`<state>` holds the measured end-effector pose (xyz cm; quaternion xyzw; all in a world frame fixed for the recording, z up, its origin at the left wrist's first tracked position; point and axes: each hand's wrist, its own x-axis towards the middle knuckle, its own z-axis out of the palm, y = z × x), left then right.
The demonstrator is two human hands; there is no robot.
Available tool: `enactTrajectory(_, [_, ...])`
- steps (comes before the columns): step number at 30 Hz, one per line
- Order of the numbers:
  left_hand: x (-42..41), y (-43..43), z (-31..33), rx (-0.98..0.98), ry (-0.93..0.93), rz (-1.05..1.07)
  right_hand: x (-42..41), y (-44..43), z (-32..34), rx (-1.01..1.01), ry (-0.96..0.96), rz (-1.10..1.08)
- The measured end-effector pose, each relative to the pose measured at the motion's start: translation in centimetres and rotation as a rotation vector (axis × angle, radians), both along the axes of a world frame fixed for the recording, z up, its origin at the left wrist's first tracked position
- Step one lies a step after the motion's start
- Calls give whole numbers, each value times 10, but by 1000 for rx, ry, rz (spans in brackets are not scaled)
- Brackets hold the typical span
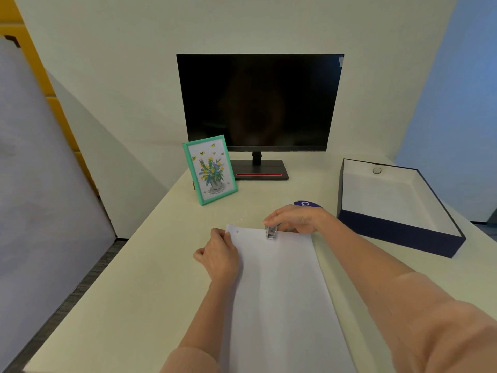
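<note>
The cream tabletop (134, 265) against a pale wall (107, 63) carries a monitor (259, 103), a picture frame (209, 169) and an open navy box (398, 234) holding one small round item (377, 170). The paper sheet (279, 292) lies front-centre. The left hand (219, 254) pinches its far-left corner with curled fingers. The right hand (295, 218) grips a clear punch (271, 232) on its far edge.

Cream desk (129, 278) against pale wall (107, 63)

Around the Desk

A dark monitor (259, 102) stands at the back of the desk (134, 278), a green-framed flower picture (210, 169) leaning just beside its base. An open navy box (398, 232) sits right, holding a small round object (377, 170); a purple disc (308, 204) lies near it.
</note>
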<state>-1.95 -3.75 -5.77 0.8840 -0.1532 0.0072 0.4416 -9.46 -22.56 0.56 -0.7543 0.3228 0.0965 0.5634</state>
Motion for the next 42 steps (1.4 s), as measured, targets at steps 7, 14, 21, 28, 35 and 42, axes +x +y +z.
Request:
enactTrajectory(7, [0, 0, 0, -17, 0, 2, 1, 4, 3, -24, 25, -13])
enactTrajectory(14, [-2, 2, 2, -38, -16, -4, 6, 4, -9, -182, -62, -39])
enactTrajectory(21, [-5, 1, 6, -70, 23, -46, 5, 4, -14, -160, -128, -56])
enactTrajectory(28, [-8, 7, 8, -35, 57, -145, 4, 9, -5, -176, -48, -24])
enactTrajectory(35, [-7, 7, 7, -56, 69, -133, -6, 12, 6, -91, -8, 35])
enactTrajectory(42, [-3, 5, 0, -64, 53, -151, -4, 12, -2, -168, -30, -12])
